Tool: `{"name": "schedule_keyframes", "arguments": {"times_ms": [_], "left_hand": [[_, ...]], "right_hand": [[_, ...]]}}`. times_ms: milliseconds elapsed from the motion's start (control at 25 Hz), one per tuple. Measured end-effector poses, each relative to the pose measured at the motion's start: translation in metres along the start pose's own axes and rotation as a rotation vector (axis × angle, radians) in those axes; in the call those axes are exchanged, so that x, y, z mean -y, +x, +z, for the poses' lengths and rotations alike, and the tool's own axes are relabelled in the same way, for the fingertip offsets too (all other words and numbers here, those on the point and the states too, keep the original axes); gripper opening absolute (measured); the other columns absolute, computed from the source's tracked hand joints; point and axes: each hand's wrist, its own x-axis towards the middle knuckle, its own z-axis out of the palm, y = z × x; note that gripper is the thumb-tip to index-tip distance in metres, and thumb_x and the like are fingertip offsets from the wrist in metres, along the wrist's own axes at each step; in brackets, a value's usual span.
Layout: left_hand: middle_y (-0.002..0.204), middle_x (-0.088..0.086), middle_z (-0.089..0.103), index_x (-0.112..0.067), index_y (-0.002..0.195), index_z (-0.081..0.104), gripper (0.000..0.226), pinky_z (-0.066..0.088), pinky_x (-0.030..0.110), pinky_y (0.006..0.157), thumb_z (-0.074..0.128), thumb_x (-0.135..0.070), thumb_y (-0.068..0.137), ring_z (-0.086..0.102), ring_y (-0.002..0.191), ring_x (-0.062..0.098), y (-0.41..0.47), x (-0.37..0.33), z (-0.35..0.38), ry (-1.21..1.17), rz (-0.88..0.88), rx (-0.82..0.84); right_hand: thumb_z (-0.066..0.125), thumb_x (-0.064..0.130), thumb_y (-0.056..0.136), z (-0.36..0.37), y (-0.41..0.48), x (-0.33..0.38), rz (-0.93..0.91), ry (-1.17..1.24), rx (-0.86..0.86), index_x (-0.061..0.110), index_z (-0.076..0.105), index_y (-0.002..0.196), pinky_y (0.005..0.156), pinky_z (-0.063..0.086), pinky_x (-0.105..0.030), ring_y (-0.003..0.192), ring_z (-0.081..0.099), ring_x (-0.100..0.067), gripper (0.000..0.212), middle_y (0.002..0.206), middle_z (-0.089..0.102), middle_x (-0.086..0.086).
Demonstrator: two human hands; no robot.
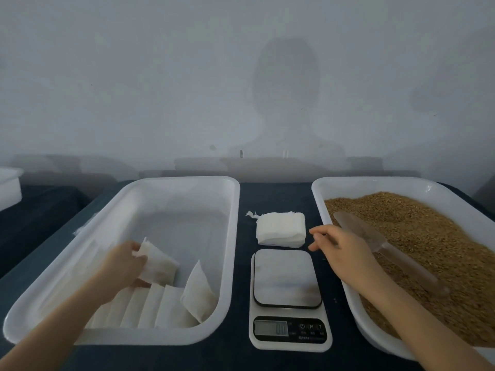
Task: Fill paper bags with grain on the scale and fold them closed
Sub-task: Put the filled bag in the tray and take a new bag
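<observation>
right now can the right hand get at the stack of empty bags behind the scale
Probably yes: the right hand holds nothing and hovers just beside the stack of empty bags, nothing between them.

The left tray (pixel 233 223) and right tray (pixel 318 202) are smooth, faintly glossy white plastic. The grain (pixel 428 236) looks rough and matt; the scoop (pixel 361 231) on it is translucent plastic. The scale (pixel 289 298) has a white plastic body and a dull-sheened, metal-looking platform. The empty bags (pixel 281 228) and filled bags (pixel 198 290) are matt, fibrous paper. The tablecloth (pixel 276 194) is dark matt cloth.
</observation>
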Motion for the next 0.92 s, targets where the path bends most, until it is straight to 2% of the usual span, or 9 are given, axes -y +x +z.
{"name": "schedule_keyframes", "arguments": {"times_ms": [120,200,320,400,520,600,720,800,920], "left_hand": [[0.089,0.016,0.059,-0.008,0.121,0.050,0.031,0.052,0.031,0.040,0.056,-0.003,0.091,0.068,0.052,0.032,0.003,0.004,-0.005,0.078,-0.016,-0.014],[0.099,0.018,0.062,-0.009,0.127,0.046,0.039,0.055,0.037,0.053,0.060,-0.009,0.091,0.070,0.063,0.035,-0.001,-0.002,-0.008,0.222,0.050,-0.087],[0.109,0.015,0.066,-0.013,0.132,0.042,0.038,0.050,0.042,0.072,0.050,-0.022,0.096,0.063,0.091,0.037,-0.016,-0.038,-0.001,0.582,0.385,-0.298],[0.114,0.007,0.065,-0.023,0.129,0.047,0.032,0.046,0.038,0.078,0.043,-0.028,0.098,0.060,0.102,0.032,-0.032,-0.074,0.022,0.684,0.599,-0.373],[0.106,0.005,0.067,-0.019,0.114,0.059,0.023,0.042,0.033,0.074,0.042,-0.025,0.099,0.061,0.098,0.031,-0.048,-0.129,0.094,0.777,0.871,-0.201],[0.098,0.008,0.064,-0.013,0.106,0.058,0.019,0.039,0.032,0.068,0.044,-0.024,0.098,0.062,0.095,0.031,-0.047,-0.155,0.147,0.899,0.891,0.017],[0.116,0.013,0.061,-0.007,0.115,0.057,0.028,0.042,0.037,0.091,0.055,-0.026,0.095,0.057,0.108,0.031,-0.029,-0.164,0.202,1.163,0.793,0.278],[0.126,0.014,0.056,-0.006,0.118,0.057,0.029,0.038,0.041,0.101,0.058,-0.017,0.092,0.053,0.116,0.033,-0.016,-0.159,0.218,1.315,0.745,0.331],[0.128,0.016,0.056,-0.002,0.119,0.056,0.030,0.043,0.037,0.093,0.055,0.001,0.089,0.054,0.117,0.034,-0.002,-0.150,0.223,1.367,0.844,0.296]], "right_hand": [[0.047,0.029,0.097,0.000,0.000,0.002,0.002,-0.001,0.004,0.024,0.060,0.117,0.063,0.036,-0.006,0.079,0.056,0.011,0.025,0.082,0.065,0.020],[0.046,0.028,0.097,-0.001,0.000,0.002,0.005,0.007,0.000,0.024,0.060,0.117,0.063,0.036,-0.006,0.080,0.055,0.011,0.025,0.083,0.064,0.021],[0.046,0.025,0.097,-0.003,-0.001,0.003,0.000,0.025,-0.051,0.022,0.060,0.116,0.064,0.041,-0.008,0.080,0.059,0.005,0.023,0.083,0.064,0.019],[0.046,0.023,0.097,-0.006,-0.001,0.004,0.012,0.054,-0.121,0.022,0.060,0.113,0.061,0.045,-0.013,0.079,0.064,-0.005,0.021,0.081,0.064,0.018],[0.046,0.021,0.097,-0.011,0.000,0.004,0.037,0.127,-0.208,0.024,0.061,0.107,0.055,0.045,-0.014,0.076,0.065,-0.013,0.018,0.076,0.065,0.017],[0.046,0.020,0.097,-0.012,0.001,0.003,0.043,0.160,-0.239,0.026,0.061,0.103,0.053,0.043,-0.012,0.074,0.065,-0.015,0.017,0.074,0.064,0.016],[0.047,0.019,0.097,-0.011,0.002,0.002,0.051,0.175,-0.246,0.026,0.060,0.101,0.050,0.044,-0.010,0.070,0.063,-0.010,0.015,0.073,0.064,0.015],[0.048,0.019,0.096,-0.009,0.002,0.000,0.045,0.167,-0.249,0.026,0.061,0.099,0.051,0.045,-0.007,0.069,0.062,-0.002,0.015,0.073,0.064,0.014],[0.048,0.019,0.096,-0.009,0.005,-0.001,0.037,0.168,-0.259,0.027,0.061,0.099,0.054,0.048,-0.010,0.068,0.062,-0.004,0.016,0.072,0.065,0.013]]}}
